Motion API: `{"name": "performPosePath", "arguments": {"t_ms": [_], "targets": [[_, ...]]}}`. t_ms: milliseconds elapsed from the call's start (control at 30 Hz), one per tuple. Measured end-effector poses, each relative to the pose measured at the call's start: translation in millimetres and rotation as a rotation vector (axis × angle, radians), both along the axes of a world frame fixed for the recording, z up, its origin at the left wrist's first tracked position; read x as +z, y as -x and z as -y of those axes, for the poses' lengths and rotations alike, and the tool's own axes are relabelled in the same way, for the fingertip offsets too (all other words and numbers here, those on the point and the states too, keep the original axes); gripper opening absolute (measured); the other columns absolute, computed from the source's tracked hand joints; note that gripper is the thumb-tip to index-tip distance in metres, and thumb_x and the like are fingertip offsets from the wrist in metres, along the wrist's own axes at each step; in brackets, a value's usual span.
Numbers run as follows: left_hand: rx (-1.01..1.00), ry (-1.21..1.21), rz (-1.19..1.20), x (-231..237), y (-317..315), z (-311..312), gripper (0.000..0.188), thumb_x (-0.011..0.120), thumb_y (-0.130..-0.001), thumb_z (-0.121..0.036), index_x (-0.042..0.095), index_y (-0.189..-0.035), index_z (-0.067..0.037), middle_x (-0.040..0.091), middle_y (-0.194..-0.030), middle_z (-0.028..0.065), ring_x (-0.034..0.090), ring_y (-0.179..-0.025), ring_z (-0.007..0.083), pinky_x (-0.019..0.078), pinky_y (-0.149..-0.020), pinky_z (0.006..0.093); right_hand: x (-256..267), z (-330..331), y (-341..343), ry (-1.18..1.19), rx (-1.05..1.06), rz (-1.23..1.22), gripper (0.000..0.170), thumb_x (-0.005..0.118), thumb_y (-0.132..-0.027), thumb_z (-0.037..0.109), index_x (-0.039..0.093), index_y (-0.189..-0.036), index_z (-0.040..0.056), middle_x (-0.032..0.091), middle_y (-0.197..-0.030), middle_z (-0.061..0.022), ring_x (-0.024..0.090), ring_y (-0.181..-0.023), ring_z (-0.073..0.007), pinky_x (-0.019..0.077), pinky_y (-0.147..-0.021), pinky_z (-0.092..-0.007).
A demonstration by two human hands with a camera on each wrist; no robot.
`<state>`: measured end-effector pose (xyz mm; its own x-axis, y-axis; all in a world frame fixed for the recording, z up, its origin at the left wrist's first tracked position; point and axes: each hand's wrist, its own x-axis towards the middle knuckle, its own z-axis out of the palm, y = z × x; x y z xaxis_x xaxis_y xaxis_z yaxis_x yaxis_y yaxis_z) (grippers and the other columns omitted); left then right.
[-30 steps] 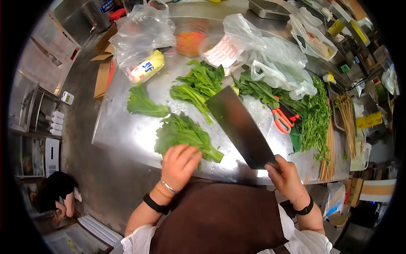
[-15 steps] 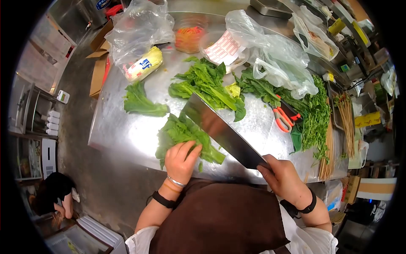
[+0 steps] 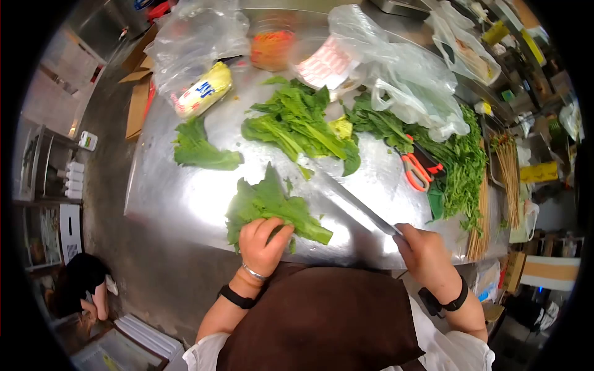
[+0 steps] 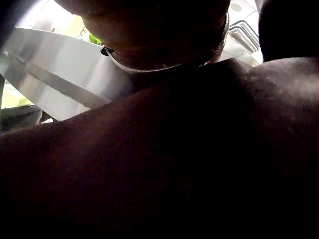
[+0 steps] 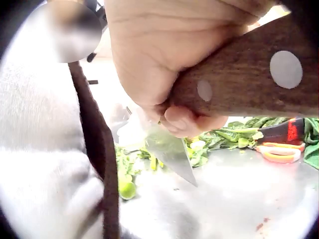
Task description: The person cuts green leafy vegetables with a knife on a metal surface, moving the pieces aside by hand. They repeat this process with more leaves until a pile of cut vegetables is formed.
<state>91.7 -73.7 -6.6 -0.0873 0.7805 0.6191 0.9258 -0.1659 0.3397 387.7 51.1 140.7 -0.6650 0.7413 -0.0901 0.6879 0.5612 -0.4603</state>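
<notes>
My left hand (image 3: 262,244) lies over the near left part of a leafy green (image 3: 266,201), its bent fingers holding the leaf against the steel table. The thick cut stem points right, towards the cleaver (image 3: 365,208). My right hand (image 3: 426,255) grips that cleaver by its riveted wooden handle (image 5: 234,79). In the head view the blade is nearly edge-on, its far end near the stalks of a pile of greens (image 3: 303,123). The left wrist view is mostly dark, with a bracelet (image 4: 144,71) visible; the fingers are hidden there.
Another leaf (image 3: 204,148) and a wrapped yellow-white packet (image 3: 204,89) lie at left. Orange-handled scissors (image 3: 416,173), herbs (image 3: 458,176) and skewers (image 3: 477,238) lie at right. Plastic bags (image 3: 414,80) and a tub of orange food (image 3: 272,49) stand behind. A person (image 3: 86,281) is at lower left.
The cleaver has turned from showing its broad face to nearly edge-on, after swinging left. My left hand has settled onto the leafy green and its fingers have bent over it.
</notes>
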Motion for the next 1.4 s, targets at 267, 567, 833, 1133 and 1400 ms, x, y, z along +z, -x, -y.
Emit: {"name": "performPosePath", "arguments": {"t_ms": [267,567,833,1133,1400], "targets": [[0.003,0.064,0.025,4.1,-3.3,-0.3,0.034,0.083,-0.075,-0.01,0.076,-0.108,-0.015,0.069,-0.113,0.0019,0.06,-0.103,0.0276,0.0486,-0.087,0.0403,6.3,1.5,4.2,0.282,-0.057,-0.05,0.016,0.069,-0.096,0.007,0.062,-0.11,0.0035,0.064,-0.069,-0.0191,0.065,-0.063,-0.04,0.0487,-0.056,-0.0437],[-0.055,0.046,-0.007,11.1,-0.5,-12.6,0.031,0.074,-0.075,-0.007,0.075,-0.106,-0.013,0.069,-0.111,0.004,0.063,-0.099,0.0277,0.0504,-0.081,0.0407,26.0,-6.6,31.4,0.32,0.087,-0.051,0.015,0.066,-0.098,0.013,0.061,-0.109,0.0038,0.062,-0.067,-0.0195,0.064,-0.066,-0.043,0.0483,-0.058,-0.0494],[-0.077,0.03,0.028,11.0,-0.8,-15.6,0.026,0.079,-0.074,-0.006,0.073,-0.1,-0.01,0.069,-0.11,0.006,0.063,-0.097,0.0291,0.0509,-0.079,0.041,19.9,-10.6,42.6,0.264,0.18,0.001,0.016,0.065,-0.098,0.016,0.061,-0.11,0.0054,0.064,-0.068,-0.0188,0.064,-0.067,-0.0431,0.0503,-0.059,-0.051],[-0.078,0.116,0.125,7.3,2.6,-11.7,0.026,0.084,-0.071,-0.006,0.072,-0.095,-0.009,0.066,-0.114,0.0073,0.059,-0.105,0.0334,0.0498,-0.09,0.0443,16.0,-19.2,36.3,0.208,0.079,0.002,0.012,0.065,-0.098,0.013,0.061,-0.107,0.0058,0.064,-0.071,-0.0192,0.064,-0.068,-0.0433,0.0492,-0.06,-0.0507],[-0.114,0.315,0.178,42.6,2.9,-26.5,0.037,0.081,-0.076,-0.004,0.069,-0.111,-0.005,0.068,-0.12,0.0119,0.061,-0.111,0.0373,0.0509,-0.095,0.0457,12.0,-14.0,24.6,0.484,-0.06,-0.129,0.015,0.065,-0.1,0.011,0.056,-0.099,-0.0003,0.062,-0.071,-0.0192,0.059,-0.063,-0.0392,0.0466,-0.059,-0.042]]}}
